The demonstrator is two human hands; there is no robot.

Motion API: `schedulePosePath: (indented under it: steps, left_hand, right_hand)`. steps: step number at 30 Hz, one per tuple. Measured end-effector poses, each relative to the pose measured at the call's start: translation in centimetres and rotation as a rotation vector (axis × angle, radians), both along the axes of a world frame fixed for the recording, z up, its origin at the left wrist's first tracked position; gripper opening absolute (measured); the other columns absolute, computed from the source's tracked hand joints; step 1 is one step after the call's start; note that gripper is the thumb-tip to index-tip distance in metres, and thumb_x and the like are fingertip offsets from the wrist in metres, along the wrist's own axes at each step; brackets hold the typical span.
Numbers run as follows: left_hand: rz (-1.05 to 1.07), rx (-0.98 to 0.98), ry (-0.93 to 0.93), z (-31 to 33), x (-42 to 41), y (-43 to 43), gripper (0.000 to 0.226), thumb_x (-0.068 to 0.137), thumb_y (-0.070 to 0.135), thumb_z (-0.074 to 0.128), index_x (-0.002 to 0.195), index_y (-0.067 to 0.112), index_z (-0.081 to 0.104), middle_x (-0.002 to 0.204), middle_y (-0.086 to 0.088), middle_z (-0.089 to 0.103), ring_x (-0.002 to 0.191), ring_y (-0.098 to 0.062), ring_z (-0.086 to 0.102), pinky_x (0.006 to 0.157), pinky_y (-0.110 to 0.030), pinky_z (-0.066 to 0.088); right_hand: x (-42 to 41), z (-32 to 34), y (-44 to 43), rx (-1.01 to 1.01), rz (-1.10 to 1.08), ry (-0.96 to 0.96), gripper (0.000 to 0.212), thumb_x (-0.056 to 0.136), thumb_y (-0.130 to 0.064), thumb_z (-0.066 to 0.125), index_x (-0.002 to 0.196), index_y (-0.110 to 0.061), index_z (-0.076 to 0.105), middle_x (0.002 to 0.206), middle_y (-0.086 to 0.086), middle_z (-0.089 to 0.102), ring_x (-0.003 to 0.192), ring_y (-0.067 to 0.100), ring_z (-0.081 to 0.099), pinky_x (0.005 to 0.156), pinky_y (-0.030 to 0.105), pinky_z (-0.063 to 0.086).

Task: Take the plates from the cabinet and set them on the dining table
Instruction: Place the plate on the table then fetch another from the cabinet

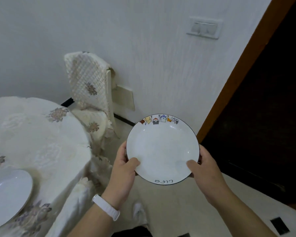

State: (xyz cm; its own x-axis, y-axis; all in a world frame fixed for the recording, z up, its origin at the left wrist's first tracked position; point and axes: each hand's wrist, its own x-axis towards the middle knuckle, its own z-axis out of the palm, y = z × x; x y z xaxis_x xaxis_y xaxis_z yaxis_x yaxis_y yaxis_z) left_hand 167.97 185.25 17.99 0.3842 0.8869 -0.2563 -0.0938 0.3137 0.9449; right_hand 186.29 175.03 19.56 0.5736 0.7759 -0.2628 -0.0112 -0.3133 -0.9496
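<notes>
One white plate (9, 195) already lies on the cloth-covered dining table (41, 137); left hand (125, 170) and right hand (203, 170) clamp the cartoon-rimmed plate (162, 149) over bare floor, where a slipped thumb could drop it

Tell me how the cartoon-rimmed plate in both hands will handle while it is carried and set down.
The plate looks glazed and glossy, so probably slippery; the left hand and right hand pinch opposite rims, which should steady it. It appears rigid ceramic, likely to chip or break if dropped. Its broad, shallow shape should sit flat on the tablecloth without tipping.
</notes>
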Motion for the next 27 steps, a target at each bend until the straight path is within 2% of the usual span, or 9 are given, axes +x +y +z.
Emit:
schedulePosePath:
  steps: [3,6,8,12,16,19,21,24,27]
  left_hand:
    - [-0.002,-0.016,-0.009,0.1,-0.6,6.3,0.063,0.066,0.008,0.048,0.123,0.033,0.053,0.112,0.009,0.068,0.09,-0.01,0.068,0.06,-0.027,0.054]
    - [-0.007,-0.001,-0.036,0.5,-1.0,12.2,0.063,0.066,0.007,0.048,0.124,0.028,0.053,0.116,0.001,0.067,0.091,-0.013,0.068,0.06,-0.028,0.054]
    - [0.013,0.004,-0.059,0.8,-1.2,15.3,0.062,0.066,0.006,0.047,0.123,0.028,0.055,0.116,0.001,0.068,0.093,-0.013,0.067,0.061,-0.027,0.054]
    - [0.067,0.006,-0.099,1.0,-2.5,19.5,0.063,0.067,0.005,0.048,0.122,0.035,0.055,0.112,0.011,0.069,0.094,-0.011,0.067,0.063,-0.028,0.055]
    - [0.161,-0.023,-0.104,0.7,-4.2,22.4,0.063,0.067,0.008,0.049,0.122,0.036,0.055,0.111,0.013,0.069,0.094,-0.012,0.068,0.063,-0.03,0.056]
    - [0.249,-0.023,-0.086,0.7,-5.6,24.3,0.062,0.071,0.006,0.052,0.127,0.034,0.054,0.114,0.009,0.068,0.097,-0.015,0.067,0.064,-0.029,0.056]
    - [0.314,-0.029,-0.078,0.5,-6.6,25.5,0.059,0.078,-0.001,0.052,0.127,0.032,0.054,0.112,0.009,0.069,0.096,-0.014,0.068,0.065,-0.027,0.056]
    - [0.411,-0.054,-0.058,0.0,-7.7,27.4,0.062,0.07,0.007,0.053,0.127,0.032,0.053,0.113,0.007,0.068,0.098,-0.017,0.067,0.066,-0.031,0.057]
    - [0.509,-0.066,-0.031,-0.7,-8.1,29.6,0.065,0.065,0.012,0.053,0.127,0.035,0.053,0.118,0.006,0.066,0.101,-0.022,0.066,0.07,-0.038,0.057]
  right_hand:
    - [-0.2,0.8,6.5,-0.02,0.026,-0.002,0.055,0.087,0.007,0.047,0.11,-0.041,0.062,0.099,-0.018,0.072,0.091,0.006,0.067,0.065,0.022,0.058]
    - [-0.6,1.3,12.2,-0.01,0.03,-0.03,0.052,0.087,0.006,0.049,0.11,-0.038,0.062,0.1,-0.017,0.073,0.094,0.006,0.068,0.08,0.032,0.058]
    - [-0.8,1.4,15.6,-0.012,0.025,-0.042,0.05,0.086,0.007,0.05,0.108,-0.035,0.063,0.099,-0.016,0.073,0.094,0.007,0.068,0.081,0.034,0.056]
    - [-1.4,1.4,20.8,-0.009,0.074,-0.043,0.049,0.085,0.007,0.049,0.107,-0.034,0.065,0.1,-0.007,0.074,0.096,0.019,0.068,0.079,0.039,0.059]
    - [-2.3,1.8,25.6,-0.013,0.174,-0.052,0.05,0.085,0.008,0.047,0.106,-0.034,0.065,0.094,-0.008,0.073,0.087,0.016,0.067,0.061,0.026,0.056]
    - [-3.2,1.7,29.2,-0.021,0.278,-0.037,0.052,0.086,0.008,0.046,0.108,-0.036,0.063,0.095,-0.009,0.073,0.09,0.014,0.069,0.066,0.03,0.058]
    - [-3.8,1.5,31.8,-0.027,0.352,-0.027,0.054,0.086,0.009,0.045,0.111,-0.035,0.062,0.095,-0.008,0.073,0.087,0.013,0.069,0.061,0.024,0.055]
    - [-4.4,0.7,35.9,-0.037,0.442,0.012,0.05,0.086,0.009,0.045,0.116,-0.027,0.062,0.098,-0.001,0.073,0.088,0.019,0.068,0.06,0.023,0.053]
    - [-4.7,-0.1,40.0,-0.053,0.535,0.034,0.052,0.086,0.011,0.043,0.112,-0.029,0.064,0.095,-0.001,0.072,0.085,0.017,0.068,0.06,0.022,0.054]
